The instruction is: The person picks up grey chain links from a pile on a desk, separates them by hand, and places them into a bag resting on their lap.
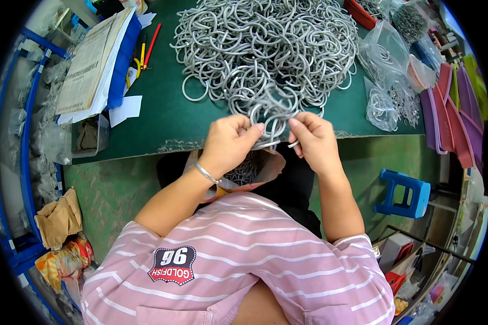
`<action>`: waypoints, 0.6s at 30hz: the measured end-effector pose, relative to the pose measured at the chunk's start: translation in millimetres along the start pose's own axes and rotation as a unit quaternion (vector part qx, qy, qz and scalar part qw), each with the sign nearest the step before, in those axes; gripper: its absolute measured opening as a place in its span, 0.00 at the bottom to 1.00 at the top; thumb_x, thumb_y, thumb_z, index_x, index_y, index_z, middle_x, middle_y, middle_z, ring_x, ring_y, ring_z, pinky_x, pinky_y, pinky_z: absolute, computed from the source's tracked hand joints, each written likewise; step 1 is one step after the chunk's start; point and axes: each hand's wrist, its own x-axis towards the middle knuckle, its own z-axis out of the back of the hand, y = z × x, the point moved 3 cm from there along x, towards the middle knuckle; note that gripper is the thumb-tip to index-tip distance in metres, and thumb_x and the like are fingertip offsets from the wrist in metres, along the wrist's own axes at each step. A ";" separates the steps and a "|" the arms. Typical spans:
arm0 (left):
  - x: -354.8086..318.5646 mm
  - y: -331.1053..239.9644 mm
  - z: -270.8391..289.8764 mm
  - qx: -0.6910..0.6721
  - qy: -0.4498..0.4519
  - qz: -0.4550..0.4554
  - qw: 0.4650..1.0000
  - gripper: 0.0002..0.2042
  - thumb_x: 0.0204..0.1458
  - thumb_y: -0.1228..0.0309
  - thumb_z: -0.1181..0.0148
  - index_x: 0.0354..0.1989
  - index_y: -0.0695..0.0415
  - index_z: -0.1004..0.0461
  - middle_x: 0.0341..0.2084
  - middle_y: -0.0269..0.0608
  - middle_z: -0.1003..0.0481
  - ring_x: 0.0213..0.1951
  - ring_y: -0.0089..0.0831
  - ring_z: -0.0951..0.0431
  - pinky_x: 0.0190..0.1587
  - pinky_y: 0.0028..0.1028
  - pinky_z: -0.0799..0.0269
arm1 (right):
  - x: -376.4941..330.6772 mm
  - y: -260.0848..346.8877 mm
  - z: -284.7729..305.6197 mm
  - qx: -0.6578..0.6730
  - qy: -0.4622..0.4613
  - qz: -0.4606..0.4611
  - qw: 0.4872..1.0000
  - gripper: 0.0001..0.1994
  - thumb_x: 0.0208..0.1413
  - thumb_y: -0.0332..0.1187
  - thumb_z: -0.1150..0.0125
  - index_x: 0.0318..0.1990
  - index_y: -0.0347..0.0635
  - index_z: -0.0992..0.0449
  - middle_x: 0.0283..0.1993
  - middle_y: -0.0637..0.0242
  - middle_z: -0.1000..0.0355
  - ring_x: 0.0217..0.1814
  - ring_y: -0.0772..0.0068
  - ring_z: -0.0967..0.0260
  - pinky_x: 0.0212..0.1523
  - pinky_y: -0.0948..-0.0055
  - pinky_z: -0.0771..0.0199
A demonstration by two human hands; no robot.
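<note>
Ring heap (265, 49) on table (162, 116), papers (92, 59) left, bags (387, 81) right, stool (404, 192) below.

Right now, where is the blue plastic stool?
In the head view, the blue plastic stool stands on the green floor at the person's right, below the edge of the green worktable and beside the right forearm.

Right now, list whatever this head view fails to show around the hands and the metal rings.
- Left hand palm: turned away, grip unseen.
- Right hand fingertips: curled inward.
- Tangled rings: too meshed to count.
- Bag in the lap: contents mostly covered by the forearm.
- Ring pile: far edge cut off.
</note>
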 end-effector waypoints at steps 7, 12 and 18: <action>6.7 -51.4 14.9 0.073 -0.019 -0.094 0.993 0.11 0.45 0.68 0.33 0.26 0.63 0.26 0.12 0.30 0.34 0.16 0.15 0.39 0.19 0.20 0.42 | 5.3 -11.8 -0.3 0.086 -0.097 0.054 0.990 0.10 0.63 0.30 0.53 0.44 0.33 0.30 0.24 0.67 0.31 0.17 0.83 0.35 0.16 0.84 0.35; 7.5 -8.3 19.6 0.137 0.039 -0.007 0.990 0.14 0.43 0.69 0.31 0.34 0.63 0.26 0.14 0.29 0.32 0.19 0.15 0.36 0.23 0.18 0.37 | 23.7 -67.1 44.1 0.205 -0.214 0.053 0.954 0.10 0.63 0.30 0.53 0.46 0.32 0.32 0.27 0.64 0.29 0.23 0.79 0.32 0.23 0.81 0.31; 6.7 -1.4 4.2 0.173 -0.011 -0.115 0.978 0.22 0.37 0.69 0.28 0.39 0.62 0.29 0.29 0.37 0.30 0.23 0.21 0.31 0.27 0.23 0.32 | -2.0 -55.4 -11.7 0.125 -0.124 0.194 0.965 0.11 0.62 0.28 0.50 0.49 0.32 0.32 0.40 0.60 0.26 0.44 0.75 0.30 0.49 0.79 0.34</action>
